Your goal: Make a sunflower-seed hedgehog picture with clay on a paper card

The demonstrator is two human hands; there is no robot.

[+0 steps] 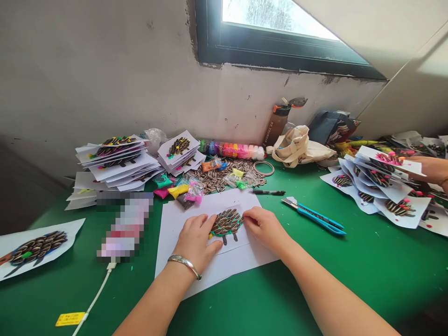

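A small card with a seed-covered animal figure (227, 222) lies on larger white sheets (175, 261) in front of me. Striped sunflower seeds cover the figure's body over green clay, with a yellow bit at its left end and dark legs below. My left hand (197, 240) rests on the card's left side, fingers spread, the tips touching the figure's left edge. At the figure's right edge, my right hand (264, 227) has thumb and index finger pinched together; anything between them is too small to make out.
Seeds (213, 177) and clay packets (178, 190) lie behind the sheets. A blue cutter (317, 217) and black pen (268, 192) are at right. Card stacks (119, 163) stand left and right. Another person's hand (434, 170) is at far right; a bottle (276, 126) stands behind.
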